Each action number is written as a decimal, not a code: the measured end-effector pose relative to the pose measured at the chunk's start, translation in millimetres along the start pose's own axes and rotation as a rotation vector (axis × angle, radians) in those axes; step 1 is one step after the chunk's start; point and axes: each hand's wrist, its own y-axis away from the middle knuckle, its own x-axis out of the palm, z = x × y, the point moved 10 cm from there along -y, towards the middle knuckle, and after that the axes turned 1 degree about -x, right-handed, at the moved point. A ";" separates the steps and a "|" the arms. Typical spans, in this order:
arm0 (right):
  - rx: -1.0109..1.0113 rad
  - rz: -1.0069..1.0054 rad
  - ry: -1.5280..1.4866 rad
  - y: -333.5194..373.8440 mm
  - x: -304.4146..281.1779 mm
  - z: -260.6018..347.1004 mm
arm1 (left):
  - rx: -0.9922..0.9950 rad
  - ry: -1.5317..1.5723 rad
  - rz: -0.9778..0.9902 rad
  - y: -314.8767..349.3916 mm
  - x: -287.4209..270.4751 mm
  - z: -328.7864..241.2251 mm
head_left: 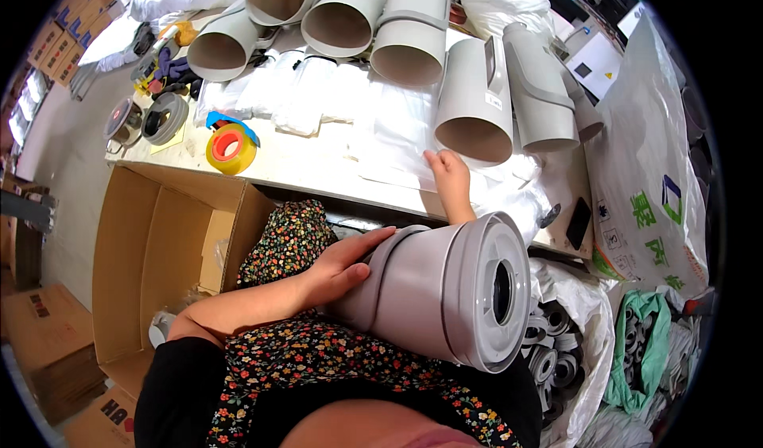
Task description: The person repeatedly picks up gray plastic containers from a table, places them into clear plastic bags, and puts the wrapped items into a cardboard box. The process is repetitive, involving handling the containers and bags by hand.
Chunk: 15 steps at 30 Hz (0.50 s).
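Note:
A large grey plastic canister (pixel 421 285) lies tilted across my lap. Its right end carries a pale round cap (pixel 483 293) with a dark hole. My left hand (pixel 340 267) holds the canister's upper left side, fingers stretched along its band. Beyond it, my right hand (pixel 451 176) is over the table's front part, beside clear plastic bags (pixel 401 150). Its fingers are curled together; whether they pinch a bag cannot be made out. Just past it stands a grey tapered housing (pixel 477 90) with a handle, its wide mouth toward me.
More housings (pixel 409 39) line the table's far side. A yellow tape roll (pixel 231 148) with a blue dispenser lies front left. An open cardboard box (pixel 151 249) stands at my left. On my right are a sack (pixel 584 313) of grey rings, a green bag (pixel 638 349) and a phone (pixel 579 224).

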 end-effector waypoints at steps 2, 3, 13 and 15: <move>0.116 -0.026 -0.308 -7.4 0.5 -16.8 | -0.009 0.013 0.012 -4.3 0.6 -0.9; 0.143 -0.012 -0.409 -5.8 2.9 -18.9 | -0.018 0.034 0.018 -6.9 0.9 -2.0; 0.198 0.530 -1.348 61.3 27.3 94.1 | -0.273 0.611 -0.224 -29.4 -16.5 44.5; 0.198 0.508 -1.351 61.1 24.4 85.6 | -0.037 0.058 -0.365 -64.2 -33.3 22.2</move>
